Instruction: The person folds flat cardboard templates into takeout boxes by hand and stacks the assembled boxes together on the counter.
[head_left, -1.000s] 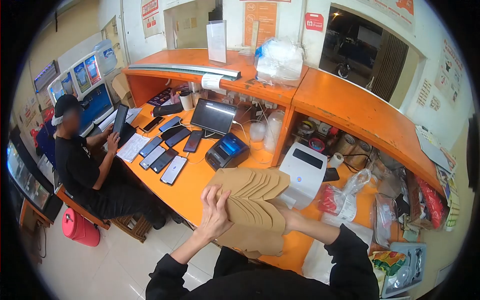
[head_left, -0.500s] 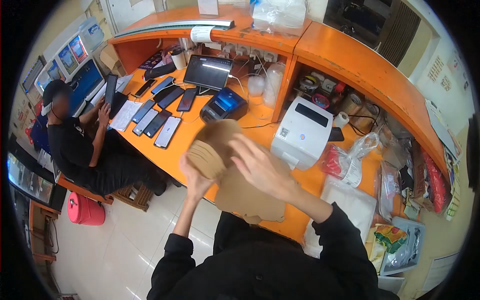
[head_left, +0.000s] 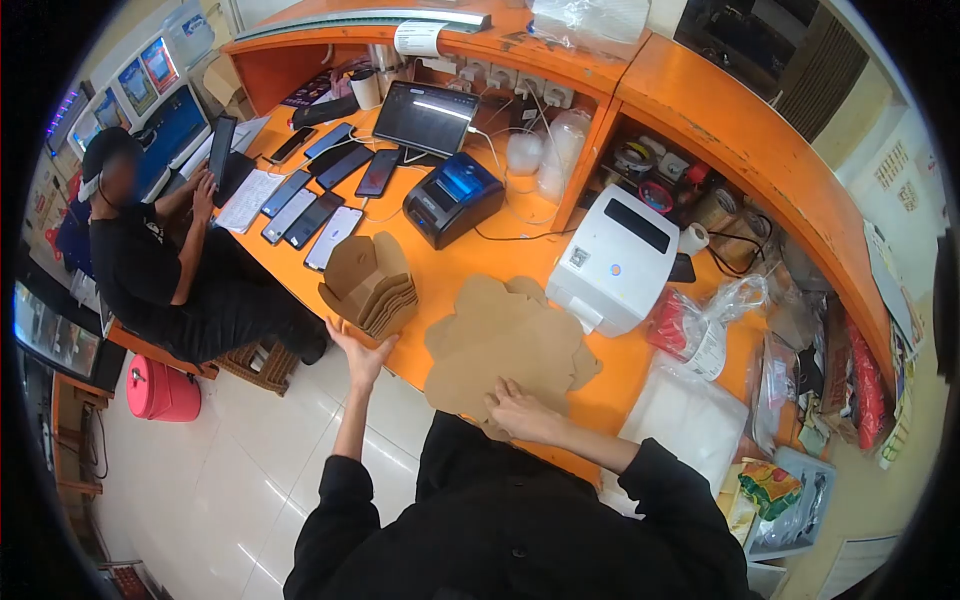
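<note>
Beside the table's front edge my left hand [head_left: 362, 350] is open, fingers and thumb spread, at the base of a nested stack of folded brown cardboard food boxes [head_left: 385, 300]. Whether its fingertips still touch the stack is unclear. The boxes stand on the orange table with flared, rounded flaps. To their right lies a loose pile of flat brown cardboard box blanks [head_left: 500, 335] with scalloped edges. My right hand [head_left: 525, 412] rests on the near part of this pile, fingers extended and slightly bent against the top blank.
Several phones [head_left: 315, 220] lie behind the boxes, near a black-and-blue printer [head_left: 452, 205] and a tablet [head_left: 425, 115]. A white label printer [head_left: 612, 260] stands right of the blanks, with white plastic sheets [head_left: 685, 410] nearer me. A seated person [head_left: 150, 250] holds a device at left.
The box formerly held up between both hands now sits in the stack on the table. My left hand has let go and opened; my right hand has moved down onto the flat blanks.
</note>
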